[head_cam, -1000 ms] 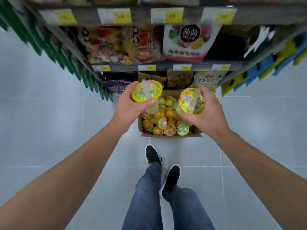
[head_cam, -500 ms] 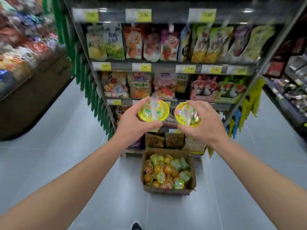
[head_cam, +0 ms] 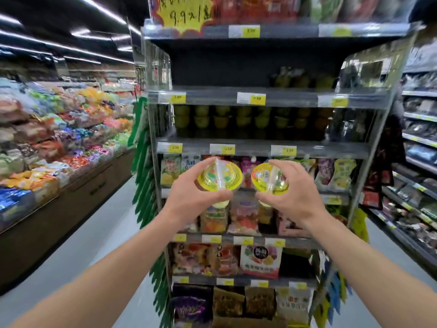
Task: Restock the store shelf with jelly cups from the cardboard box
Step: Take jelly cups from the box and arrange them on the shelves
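My left hand [head_cam: 189, 197] grips a jelly cup [head_cam: 221, 177] with a yellow lid, held up in front of the shelf unit. My right hand [head_cam: 293, 197] grips a second yellow-lidded jelly cup [head_cam: 269, 178] right beside it. Both cups are tilted with their lids toward me. Above them, a shelf [head_cam: 260, 143] carries rows of stacked green and orange jelly cups [head_cam: 236, 118]. The shelf above that [head_cam: 260, 97] is mostly bare, with a few cups [head_cam: 302, 79] at its right back. The cardboard box is out of view.
Bagged snacks [head_cam: 260, 259] fill the lower shelves of the grey end-cap unit. A long candy display [head_cam: 59, 143] runs along the left aisle. More shelving [head_cam: 418, 162] stands at the right. Grey floor [head_cam: 89, 252] lies open to the left of the unit.
The view has tilted up from the box on the floor to the upper shelves. Both hands have risen with their cups and stay side by side.
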